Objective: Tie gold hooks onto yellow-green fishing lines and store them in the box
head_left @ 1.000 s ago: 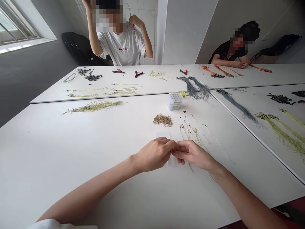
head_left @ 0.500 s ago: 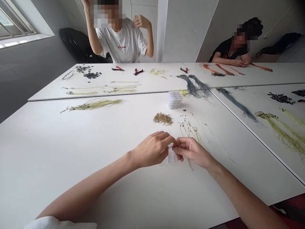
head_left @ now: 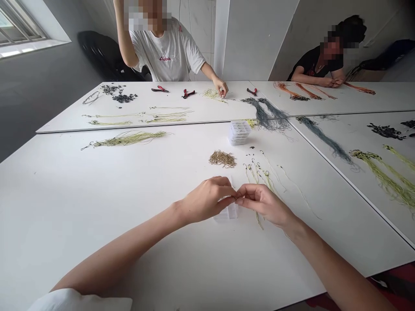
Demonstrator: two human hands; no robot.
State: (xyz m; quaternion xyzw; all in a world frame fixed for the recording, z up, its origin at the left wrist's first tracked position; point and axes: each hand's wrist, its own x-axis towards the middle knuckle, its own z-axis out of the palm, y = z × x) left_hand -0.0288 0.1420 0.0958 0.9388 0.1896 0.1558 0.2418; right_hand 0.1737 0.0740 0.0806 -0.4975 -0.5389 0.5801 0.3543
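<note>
My left hand (head_left: 212,198) and my right hand (head_left: 261,202) meet fingertip to fingertip in a pinch. Whatever lies between the fingertips is too small and too covered to name. Under them sits a clear plastic box (head_left: 232,211), partly hidden by my left hand. Beyond the hands is a pile of gold fish hooks (head_left: 222,158). Several hooks tied to yellow-green line (head_left: 266,176) lie just past my right hand, some passing beneath it. A few tiny black bits (head_left: 252,147) rest behind them.
A stack of clear boxes (head_left: 239,132) stands near the table seam. Bundles of yellow-green line (head_left: 129,139) and grey line (head_left: 267,113) lie about. Red-handled pliers (head_left: 188,93) are on the far table. A co-worker's hand (head_left: 220,87) touches line opposite; another person leans at the right.
My fingertips have come together, and the left thumb has straightened toward the right hand. The co-worker opposite has lowered one hand to the table. The view has shifted slightly.
</note>
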